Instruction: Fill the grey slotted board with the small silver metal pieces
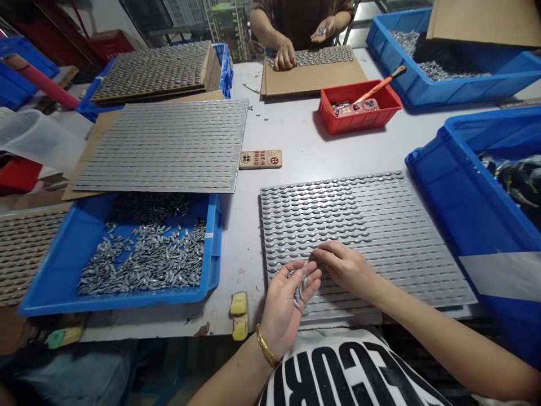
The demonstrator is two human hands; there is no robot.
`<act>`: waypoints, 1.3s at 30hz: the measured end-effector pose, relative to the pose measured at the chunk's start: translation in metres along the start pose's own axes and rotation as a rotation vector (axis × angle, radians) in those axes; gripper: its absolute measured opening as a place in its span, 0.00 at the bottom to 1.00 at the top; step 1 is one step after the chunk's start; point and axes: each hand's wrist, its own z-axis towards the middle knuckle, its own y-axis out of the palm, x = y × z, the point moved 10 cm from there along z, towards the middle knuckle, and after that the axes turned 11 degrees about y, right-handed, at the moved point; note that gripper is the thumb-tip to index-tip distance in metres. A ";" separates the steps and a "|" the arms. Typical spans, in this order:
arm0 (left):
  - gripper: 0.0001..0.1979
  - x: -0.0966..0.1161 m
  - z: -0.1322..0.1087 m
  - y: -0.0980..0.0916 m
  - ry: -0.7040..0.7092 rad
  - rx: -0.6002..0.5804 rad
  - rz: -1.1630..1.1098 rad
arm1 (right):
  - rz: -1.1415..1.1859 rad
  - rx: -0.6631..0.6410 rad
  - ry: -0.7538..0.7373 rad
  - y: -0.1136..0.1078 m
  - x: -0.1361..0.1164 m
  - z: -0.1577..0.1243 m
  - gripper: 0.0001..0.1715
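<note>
My left hand [289,299] is cupped palm-up at the table's near edge, holding a small heap of grey metal oval pieces [299,286]. My right hand [344,266] pinches at those pieces with thumb and fingers, just over the lower left part of a ribbed grey tray [380,225]. The tray's grooves are filled with rows of the same oval pieces on the left and upper part. A gold bracelet [267,348] sits on my left wrist.
A blue bin [213,248] of loose metal pieces sits to the left, with a filled ribbed tray [169,144] resting over its far side. Blue bins [456,192] stand at right. Across the table a person's hands [285,56] work over cardboard beside a red box [359,107].
</note>
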 end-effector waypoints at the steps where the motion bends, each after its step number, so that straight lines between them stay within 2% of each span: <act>1: 0.10 0.000 0.000 0.001 0.000 0.003 -0.005 | 0.065 0.003 0.014 -0.006 -0.003 0.001 0.17; 3: 0.11 0.000 0.002 0.003 0.005 0.023 -0.006 | 0.166 -0.023 0.013 -0.014 -0.013 0.002 0.20; 5: 0.12 -0.001 0.003 0.004 0.003 0.060 0.004 | 0.167 -0.069 -0.024 -0.017 -0.027 0.003 0.22; 9: 0.15 -0.009 0.005 0.010 -0.048 0.073 0.030 | 0.078 -0.094 -0.080 -0.015 -0.039 0.002 0.16; 13: 0.12 -0.012 0.006 0.016 -0.069 0.066 0.040 | 0.203 -0.084 -0.047 -0.021 -0.028 -0.003 0.12; 16: 0.09 -0.010 0.007 0.026 -0.020 -0.014 0.074 | 0.419 -0.091 0.108 -0.029 -0.007 -0.004 0.09; 19: 0.08 -0.013 0.009 0.033 -0.009 -0.085 0.164 | 0.505 -0.106 0.228 -0.030 0.008 -0.008 0.08; 23: 0.08 -0.014 0.013 0.037 0.032 -0.099 0.244 | 0.325 -0.081 0.119 -0.029 0.002 -0.014 0.15; 26: 0.08 -0.013 0.013 0.044 -0.012 -0.135 0.205 | 0.179 -0.056 0.095 -0.029 0.006 -0.019 0.17; 29: 0.11 -0.003 0.011 0.039 -0.067 -0.071 0.122 | 0.247 -0.035 0.193 -0.037 0.023 -0.020 0.13; 32: 0.12 0.022 0.014 0.022 0.077 0.063 0.023 | 0.368 -0.010 0.333 -0.045 0.042 -0.019 0.07; 35: 0.12 0.017 0.014 0.008 0.041 0.128 0.016 | 0.428 -0.030 0.419 -0.038 0.050 -0.018 0.05; 39: 0.13 0.008 0.012 0.009 0.038 0.078 0.051 | 0.380 0.013 0.407 -0.024 0.049 -0.015 0.08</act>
